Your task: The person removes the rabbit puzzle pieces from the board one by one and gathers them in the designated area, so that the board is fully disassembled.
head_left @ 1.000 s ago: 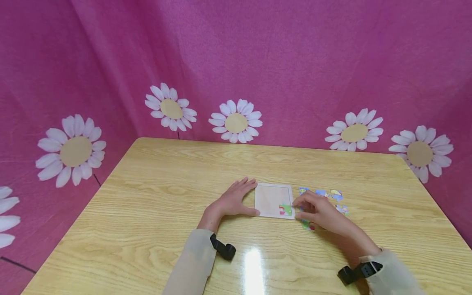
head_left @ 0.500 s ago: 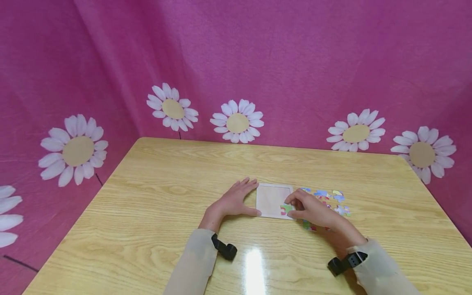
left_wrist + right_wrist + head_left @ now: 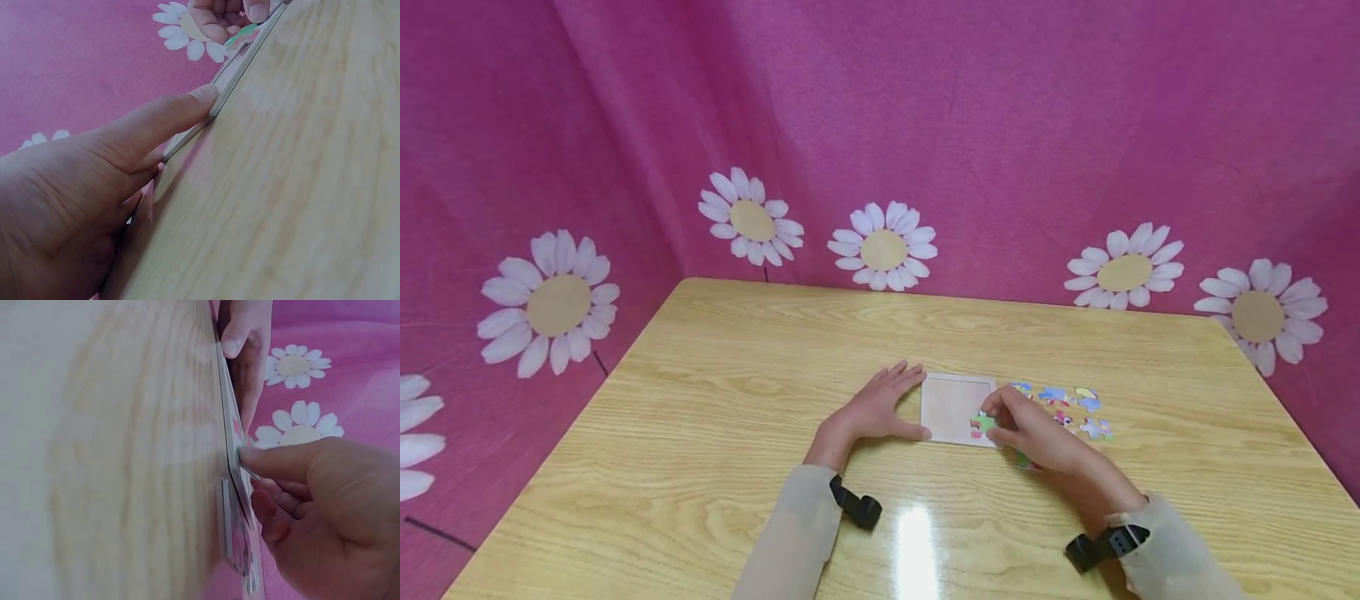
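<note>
A square, pale wooden puzzle tray (image 3: 946, 404) with a raised rim lies on the table. My left hand (image 3: 878, 407) rests along its left side, fingers spread straight at the far corner and thumb at the near corner, as the thumb (image 3: 203, 95) also shows in the left wrist view. With curled fingers my right hand (image 3: 1037, 432) pinches a green jigsaw piece (image 3: 982, 426) with red and pink on it, at the tray's near right corner. In the right wrist view, the piece (image 3: 249, 470) stands tilted under the thumb.
Several loose jigsaw pieces (image 3: 1090, 398) in blue, red and yellow lie right of the tray, some hidden by the right hand. A green piece (image 3: 1024, 459) lies near that wrist. The wooden table (image 3: 700, 467) meets a pink curtain (image 3: 970, 150) with daisies behind.
My right hand has moved left from the tray's right edge onto the green jigsaw piece in the corner, which now looks tilted up. My left hand keeps its place.
</note>
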`<act>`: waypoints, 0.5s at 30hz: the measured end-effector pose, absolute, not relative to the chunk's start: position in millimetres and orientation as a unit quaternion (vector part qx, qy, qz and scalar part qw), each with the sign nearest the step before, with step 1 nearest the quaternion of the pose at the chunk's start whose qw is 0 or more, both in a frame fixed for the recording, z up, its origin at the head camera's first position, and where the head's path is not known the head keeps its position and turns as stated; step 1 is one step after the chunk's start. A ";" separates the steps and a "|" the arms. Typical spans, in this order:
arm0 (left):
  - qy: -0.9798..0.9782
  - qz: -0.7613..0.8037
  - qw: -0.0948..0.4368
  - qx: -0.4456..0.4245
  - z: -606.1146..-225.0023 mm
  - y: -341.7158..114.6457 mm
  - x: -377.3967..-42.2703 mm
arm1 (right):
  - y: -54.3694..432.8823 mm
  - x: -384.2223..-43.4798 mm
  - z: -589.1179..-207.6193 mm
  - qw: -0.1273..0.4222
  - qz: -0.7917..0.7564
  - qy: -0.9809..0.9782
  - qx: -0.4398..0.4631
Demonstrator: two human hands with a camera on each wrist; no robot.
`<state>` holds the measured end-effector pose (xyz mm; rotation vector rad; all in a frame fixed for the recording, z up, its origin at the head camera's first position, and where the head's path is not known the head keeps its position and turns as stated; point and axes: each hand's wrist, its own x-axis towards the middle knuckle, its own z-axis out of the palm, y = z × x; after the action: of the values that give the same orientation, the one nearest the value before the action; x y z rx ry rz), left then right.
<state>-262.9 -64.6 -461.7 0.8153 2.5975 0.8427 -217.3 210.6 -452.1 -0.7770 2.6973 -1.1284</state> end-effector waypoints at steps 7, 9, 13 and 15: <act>0.898 0.303 0.147 0.284 -459.7 -65.7 -261.9 | 205.5 -210.8 -452.7 -0.009 -0.345 0.896 -0.279; 0.897 0.303 0.147 0.284 -459.6 -66.2 -261.7 | 202.9 -209.2 -452.1 -0.029 -0.336 0.898 -0.283; 0.898 0.301 0.145 0.286 -459.9 -66.2 -262.1 | 198.9 -206.6 -450.4 -0.062 -0.322 0.899 -0.289; 0.898 0.302 0.144 0.287 -460.2 -66.0 -262.2 | 198.5 -205.7 -449.9 -0.063 -0.329 0.899 -0.282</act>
<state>-262.2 -66.0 -460.2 0.8271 2.5876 0.8714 -205.7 198.5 -449.9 -0.9243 2.9434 -1.0790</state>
